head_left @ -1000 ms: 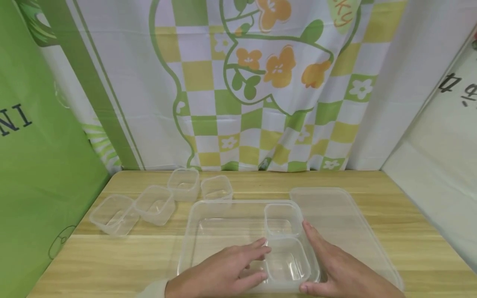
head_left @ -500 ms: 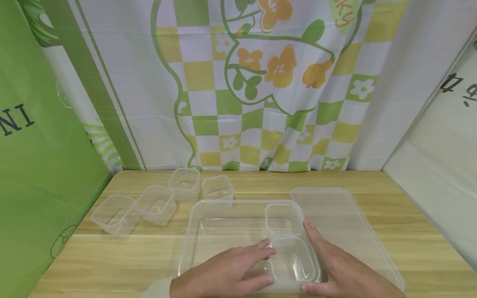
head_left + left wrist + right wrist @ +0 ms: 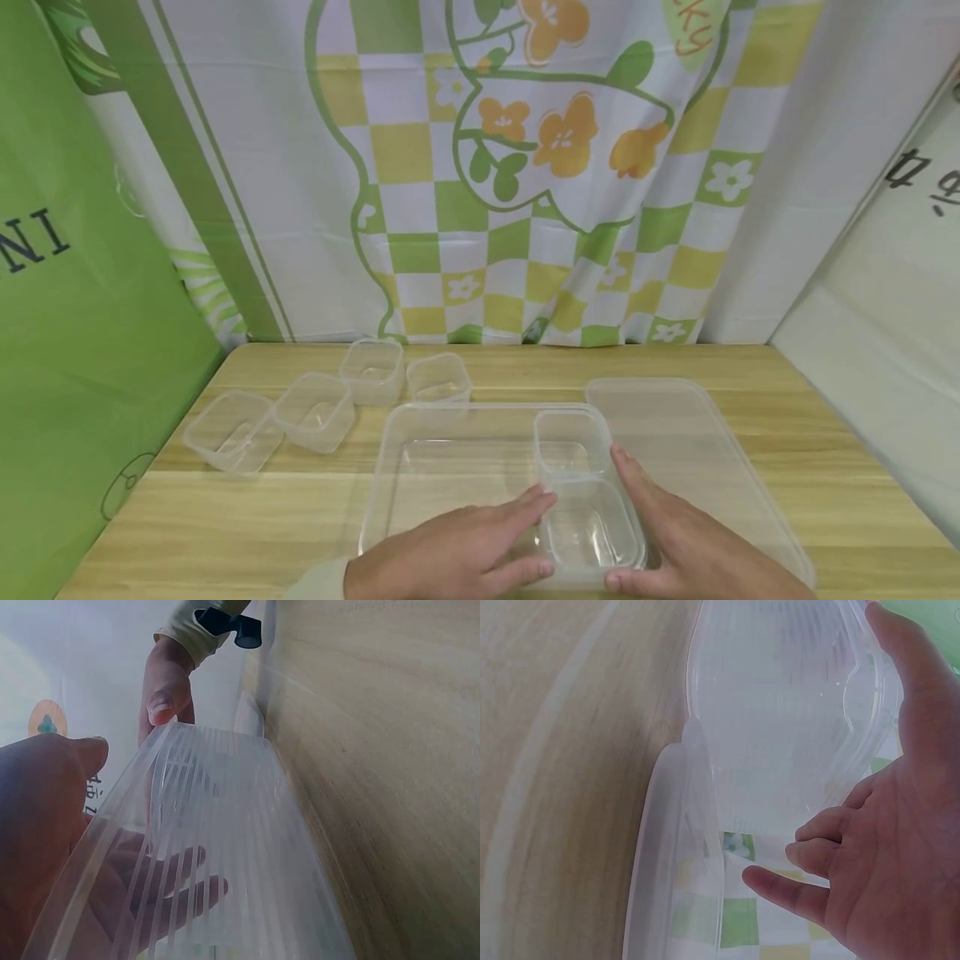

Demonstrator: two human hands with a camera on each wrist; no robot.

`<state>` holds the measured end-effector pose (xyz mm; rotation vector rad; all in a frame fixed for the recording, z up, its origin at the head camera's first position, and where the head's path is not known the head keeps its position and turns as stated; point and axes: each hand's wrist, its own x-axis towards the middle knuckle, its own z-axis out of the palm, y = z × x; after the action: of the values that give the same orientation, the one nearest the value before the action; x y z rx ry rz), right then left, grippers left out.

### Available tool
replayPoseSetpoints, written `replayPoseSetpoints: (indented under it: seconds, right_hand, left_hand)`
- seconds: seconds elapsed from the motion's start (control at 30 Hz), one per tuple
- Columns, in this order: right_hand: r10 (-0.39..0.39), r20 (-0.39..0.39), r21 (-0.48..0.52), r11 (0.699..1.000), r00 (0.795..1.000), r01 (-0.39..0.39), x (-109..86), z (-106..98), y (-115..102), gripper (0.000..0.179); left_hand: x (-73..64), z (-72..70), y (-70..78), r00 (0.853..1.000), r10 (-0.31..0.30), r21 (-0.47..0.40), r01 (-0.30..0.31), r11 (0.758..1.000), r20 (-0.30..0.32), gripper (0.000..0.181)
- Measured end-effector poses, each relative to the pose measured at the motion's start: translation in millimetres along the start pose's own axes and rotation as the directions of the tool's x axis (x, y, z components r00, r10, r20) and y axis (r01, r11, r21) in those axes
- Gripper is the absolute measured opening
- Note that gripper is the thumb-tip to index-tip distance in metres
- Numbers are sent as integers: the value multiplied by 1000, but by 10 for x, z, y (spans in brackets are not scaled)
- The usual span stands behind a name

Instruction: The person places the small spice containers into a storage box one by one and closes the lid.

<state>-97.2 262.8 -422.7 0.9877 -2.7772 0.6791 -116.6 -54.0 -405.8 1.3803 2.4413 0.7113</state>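
Observation:
A large clear plastic container [image 3: 450,421] stands at the table's front, with two small clear boxes inside its right end. One small box [image 3: 572,442] sits in the far right corner, the other [image 3: 592,525] in front of it. My left hand [image 3: 457,546] reaches over the large container, its extended fingertips at the left side of the nearer small box. My right hand [image 3: 693,537] lies along the container's right side, index fingertip at the rim and thumb at the front corner. In the left wrist view, the ribbed container wall [image 3: 225,825] covers part of the left fingers.
A flat translucent lid [image 3: 697,442] lies on the wooden table [image 3: 840,467], partly under my right hand. Several small clear boxes [image 3: 311,412] stand at the back left. A patterned curtain [image 3: 525,250] hangs behind the table, and a green cloth [image 3: 90,333] borders the left.
My left hand has shifted slightly right, and the nearer small box has slid right against the large container's wall. The right hand has stayed nearly in place.

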Motion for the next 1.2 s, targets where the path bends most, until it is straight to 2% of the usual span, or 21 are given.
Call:
replayPoseSetpoints:
  seconds: [0.17,0.47,0.67,0.8,1.0,1.2]
  right_hand:
    - [5,-2,0,1000,1000,-5,-3,3,-5,123]
    - [-29,-30,-33,999,999,28,3,1,5,123]
    - [-26,-37,-10,1000,999,26,-7,11,11,122]
    - [-36,-45,11,999,998,37,-16,31,19,121]
    - [-58,-55,-5,998,997,58,-9,46,38,124]
    - [-56,-51,-14,998,997,55,-11,31,33,124]
  left_hand:
    - [-41,-42,4,1000,-13,24,12,1000,2,71]
    - [-133,-165,17,996,31,126,-21,992,-78,67]
    - [-239,-280,39,989,26,84,-14,996,-146,59]
    - [-312,-370,51,976,35,129,-7,992,-216,50]
    - [-455,-507,4,944,52,214,20,977,-326,43]
    - [-655,-663,-140,906,19,279,110,954,-423,39]
